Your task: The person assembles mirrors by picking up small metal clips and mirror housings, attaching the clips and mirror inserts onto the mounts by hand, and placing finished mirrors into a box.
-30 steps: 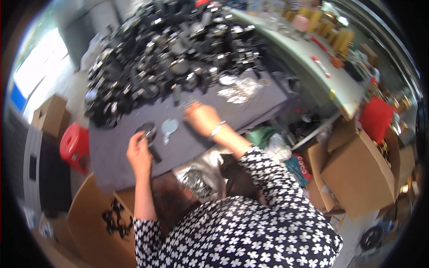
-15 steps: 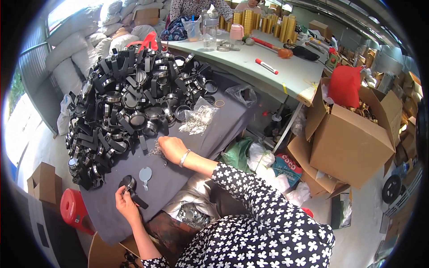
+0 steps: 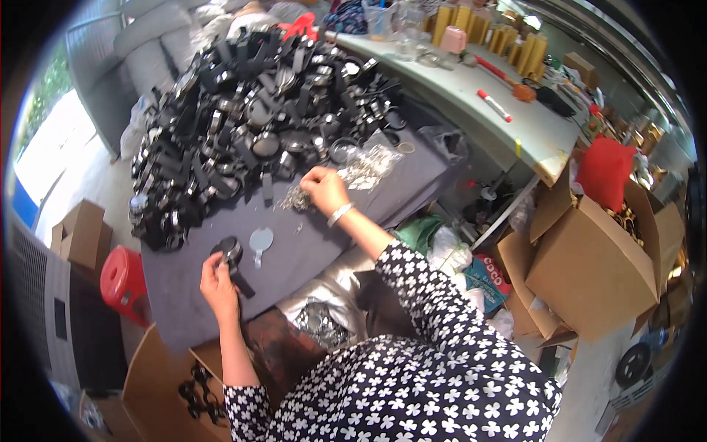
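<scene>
At the left of the grey-covered table (image 3: 309, 250), the left hand (image 3: 218, 277) was closed around 1 black handled round piece (image 3: 231, 254), with 1 grey mirror disc (image 3: 260, 240) lying just beside it. Behind rose a large heap of black parts (image 3: 250, 118), suggesting most work remained. Further right, the right hand (image 3: 322, 188) pinched at a small pile of metal bits (image 3: 296, 197).

I see a grey-covered table (image 3: 191, 309) running across the middle of the frame, and a pale green workbench (image 3: 530, 132) toward the upper right. Open cardboard boxes (image 3: 589, 265) crowd the right side. At lower left a red plastic stool (image 3: 121, 280) stands on bare concrete floor (image 3: 81, 177), with daylight flooding in from the left edge.
</scene>
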